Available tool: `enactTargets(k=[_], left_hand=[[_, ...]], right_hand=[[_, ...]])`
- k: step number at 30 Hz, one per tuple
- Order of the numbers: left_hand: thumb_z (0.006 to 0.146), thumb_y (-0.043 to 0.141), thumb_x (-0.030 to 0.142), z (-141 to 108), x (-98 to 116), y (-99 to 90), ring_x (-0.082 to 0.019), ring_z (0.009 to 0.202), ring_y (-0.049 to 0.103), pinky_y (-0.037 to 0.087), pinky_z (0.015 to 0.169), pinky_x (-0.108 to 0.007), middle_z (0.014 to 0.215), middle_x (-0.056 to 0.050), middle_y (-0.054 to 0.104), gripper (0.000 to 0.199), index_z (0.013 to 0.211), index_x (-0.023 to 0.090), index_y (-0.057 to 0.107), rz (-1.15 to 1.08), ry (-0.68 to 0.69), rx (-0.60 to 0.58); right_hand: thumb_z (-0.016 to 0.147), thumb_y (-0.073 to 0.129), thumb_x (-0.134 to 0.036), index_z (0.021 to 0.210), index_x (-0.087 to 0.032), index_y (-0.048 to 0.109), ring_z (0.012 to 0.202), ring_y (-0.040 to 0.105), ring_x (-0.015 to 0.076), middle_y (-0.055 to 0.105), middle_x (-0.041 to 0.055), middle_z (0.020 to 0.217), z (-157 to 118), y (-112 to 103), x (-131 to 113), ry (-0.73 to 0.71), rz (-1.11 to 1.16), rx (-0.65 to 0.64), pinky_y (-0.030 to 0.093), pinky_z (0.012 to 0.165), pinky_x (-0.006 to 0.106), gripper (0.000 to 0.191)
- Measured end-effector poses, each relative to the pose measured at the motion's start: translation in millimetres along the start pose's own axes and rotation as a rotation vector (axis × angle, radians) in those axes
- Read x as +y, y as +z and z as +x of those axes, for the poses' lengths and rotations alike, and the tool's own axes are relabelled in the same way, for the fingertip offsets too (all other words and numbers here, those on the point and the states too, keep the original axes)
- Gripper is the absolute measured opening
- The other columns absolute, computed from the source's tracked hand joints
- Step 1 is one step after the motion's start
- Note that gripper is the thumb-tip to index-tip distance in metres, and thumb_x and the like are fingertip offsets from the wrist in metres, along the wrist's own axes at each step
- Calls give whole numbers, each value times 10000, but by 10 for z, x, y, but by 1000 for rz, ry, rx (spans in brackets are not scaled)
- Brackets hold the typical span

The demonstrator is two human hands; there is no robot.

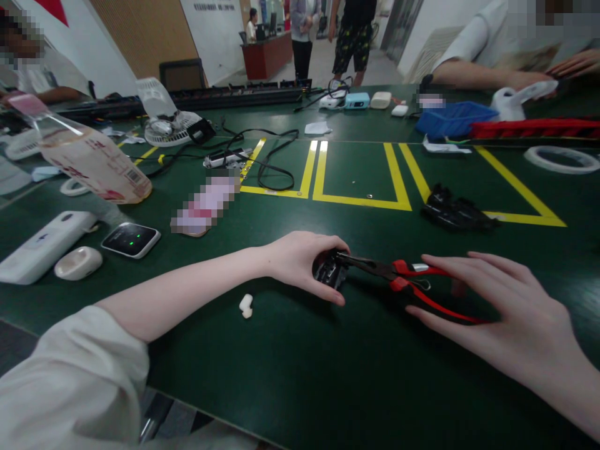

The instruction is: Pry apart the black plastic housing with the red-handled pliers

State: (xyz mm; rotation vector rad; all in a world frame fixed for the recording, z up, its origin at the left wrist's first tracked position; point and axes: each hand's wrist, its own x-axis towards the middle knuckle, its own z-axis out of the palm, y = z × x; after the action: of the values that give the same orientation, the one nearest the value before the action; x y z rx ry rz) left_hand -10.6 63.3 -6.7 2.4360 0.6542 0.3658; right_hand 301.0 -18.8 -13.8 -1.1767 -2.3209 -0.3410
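Note:
My left hand (300,262) curls around a small black plastic part (330,270), thumb below and fingers above. In my right hand (510,306) are long-nose pliers (398,275) with red handles, a spring showing between them. The handles stand apart, and the tips of the jaws reach the upper edge of the black part; whether they grip it I cannot tell. A white earbud (246,305) lies on the green table (300,375) below my left wrist. Beyond the pliers rests a crumpled-looking pile of black parts (457,209).
Left stand a tilted drink bottle (94,150), a white power bank (44,247), an earbud case (79,262) and a device with a dark screen (131,240). Ahead are yellow tape outlines (360,201), a black cable (276,181) and a blue bin (452,119). Other people sit across the table.

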Motion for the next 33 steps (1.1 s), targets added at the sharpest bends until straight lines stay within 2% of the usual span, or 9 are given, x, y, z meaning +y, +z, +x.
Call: enactTargets(k=[4, 7, 10, 14, 18, 23, 28, 33], left_hand=[[682, 759, 682, -4, -6, 3, -200, 821, 616, 398, 674, -268, 965, -63, 673, 774, 1243, 180, 581, 5, 4, -7], [677, 758, 690, -4, -5, 2, -202, 822, 617, 399, 677, -270, 966, -66, 676, 784, 1243, 177, 581, 4, 6, 0], [696, 742, 694, -1, 3, -8, -193, 807, 614, 385, 654, -262, 963, -59, 677, 769, 1241, 176, 581, -24, -1, -9], [717, 746, 659, 3, 16, -19, -185, 813, 618, 379, 645, -256, 993, -57, 680, 751, 1260, 172, 566, -55, -19, -23], [719, 768, 612, 1, 22, -14, -194, 874, 628, 415, 693, -262, 1083, -74, 678, 754, 1291, 176, 540, -36, -12, -21], [715, 781, 597, -4, 20, -6, -232, 1025, 632, 458, 794, -296, 1247, -108, 645, 791, 1332, 186, 505, -30, -11, -18], [719, 787, 578, -7, 18, -8, -236, 1046, 640, 465, 813, -305, 1251, -111, 645, 786, 1340, 192, 501, -41, -7, -11], [724, 785, 570, -10, 25, -11, -237, 1026, 643, 468, 803, -309, 1240, -113, 651, 770, 1336, 189, 513, -49, -10, -9]], right_hand=[[866, 586, -520, 1279, -167, 555, 1029, 651, 293, 707, 128, 1105, 23, -38, -6, -98, -40, 12, 469, 997, 476, 545], [866, 581, -524, 1255, -163, 572, 1024, 649, 297, 710, 130, 1087, 25, -36, -6, -89, -38, 16, 473, 994, 484, 531], [863, 558, -577, 1232, -192, 595, 1003, 651, 292, 716, 101, 1062, 19, -10, -5, -28, -18, 6, 503, 962, 489, 534], [806, 586, -663, 1200, -239, 631, 1040, 646, 302, 720, 71, 1068, 0, 31, 8, 109, 41, -51, 568, 836, 477, 580], [739, 634, -711, 1178, -263, 666, 960, 684, 287, 738, 59, 1034, -2, 55, 21, 210, 127, -89, 595, 766, 464, 628], [715, 666, -701, 1187, -276, 672, 904, 703, 284, 742, 57, 1061, 18, 50, 18, 270, 214, -125, 605, 724, 457, 635], [734, 662, -681, 1196, -263, 664, 925, 698, 287, 740, 71, 1061, 11, 27, 12, 258, 186, -124, 600, 741, 441, 623], [763, 644, -658, 1205, -273, 642, 967, 671, 272, 726, 60, 1059, -21, 38, 37, 180, 121, -73, 587, 785, 446, 586]])
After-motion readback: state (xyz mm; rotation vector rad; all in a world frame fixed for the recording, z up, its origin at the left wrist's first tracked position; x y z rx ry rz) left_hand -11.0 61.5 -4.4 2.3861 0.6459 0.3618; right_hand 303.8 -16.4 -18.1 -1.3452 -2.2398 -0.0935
